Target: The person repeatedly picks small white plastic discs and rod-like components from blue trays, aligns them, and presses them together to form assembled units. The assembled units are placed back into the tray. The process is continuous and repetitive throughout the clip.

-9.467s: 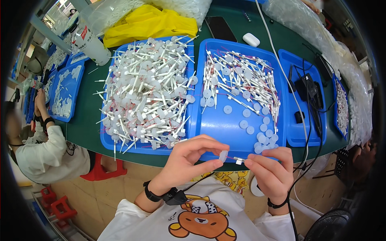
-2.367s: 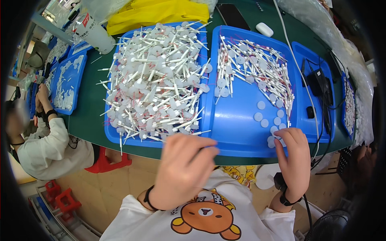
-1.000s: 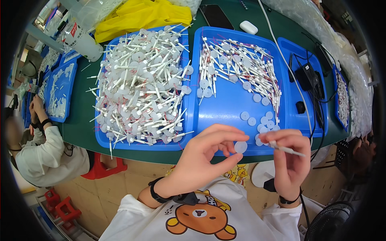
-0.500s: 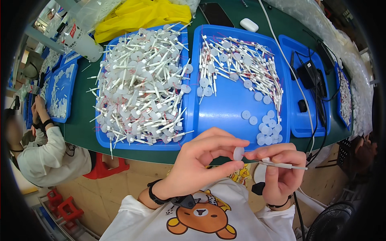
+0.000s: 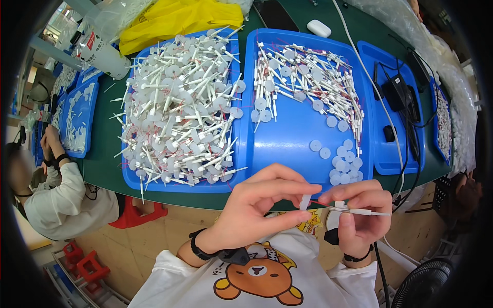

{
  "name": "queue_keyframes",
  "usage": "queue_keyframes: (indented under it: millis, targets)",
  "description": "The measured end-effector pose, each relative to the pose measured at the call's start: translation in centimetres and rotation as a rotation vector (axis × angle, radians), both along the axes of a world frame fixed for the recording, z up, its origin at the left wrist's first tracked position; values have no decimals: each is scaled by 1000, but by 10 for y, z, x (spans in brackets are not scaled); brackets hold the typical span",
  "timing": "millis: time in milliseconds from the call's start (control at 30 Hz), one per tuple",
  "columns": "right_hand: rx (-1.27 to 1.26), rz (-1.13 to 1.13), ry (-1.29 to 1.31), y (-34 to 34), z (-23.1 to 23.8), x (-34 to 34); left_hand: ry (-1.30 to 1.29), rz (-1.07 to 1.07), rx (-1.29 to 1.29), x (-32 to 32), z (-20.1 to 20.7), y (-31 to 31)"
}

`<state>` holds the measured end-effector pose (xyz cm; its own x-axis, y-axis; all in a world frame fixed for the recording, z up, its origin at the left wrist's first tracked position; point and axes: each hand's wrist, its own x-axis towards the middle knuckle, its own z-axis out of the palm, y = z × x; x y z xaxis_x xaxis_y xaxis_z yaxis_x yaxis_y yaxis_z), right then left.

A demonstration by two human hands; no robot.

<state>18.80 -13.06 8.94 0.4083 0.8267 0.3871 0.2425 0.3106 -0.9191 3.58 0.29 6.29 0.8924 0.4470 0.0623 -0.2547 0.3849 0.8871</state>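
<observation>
Between thumb and fingers, my left hand (image 5: 264, 205) pinches a translucent white disc (image 5: 305, 201), now seen nearly edge-on. A little to its right, my right hand (image 5: 359, 213) grips a thin white stick-like part (image 5: 362, 211) with a small white block on it. A red wire (image 5: 321, 204) spans the short gap from that part toward the disc; whether it passes through the disc I cannot tell. Both hands are in front of the near table edge. Beyond them, loose discs (image 5: 345, 163) lie in the right half of a blue tray (image 5: 287, 149), with wired white sticks (image 5: 308, 72) at its far side.
Left of it, another blue tray (image 5: 179, 188) is heaped with sticks bearing discs. A third tray (image 5: 387, 167) holds black adapters and cables. A yellow bag (image 5: 179, 20), a cup (image 5: 105, 55), a phone (image 5: 276, 16) and a white case (image 5: 319, 29) stand behind. A co-worker (image 5: 67, 190) sits left.
The disc has turned from a partly face-on view to nearly edge-on in my left hand. More red wire shows between the disc and my right hand, which has shifted slightly.
</observation>
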Motion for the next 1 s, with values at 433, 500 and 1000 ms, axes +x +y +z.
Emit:
queue_keyframes:
  millis: [433,500,1000]
  targets:
    - [-28,41,-441,7,12,16,-50,-9,-22,0,-1,-1]
    - [-56,29,-525,4,17,17,-57,8,25,-1,-3,-1]
    - [-322,138,-900,-7,23,6,180,173,616,-7,16,3]
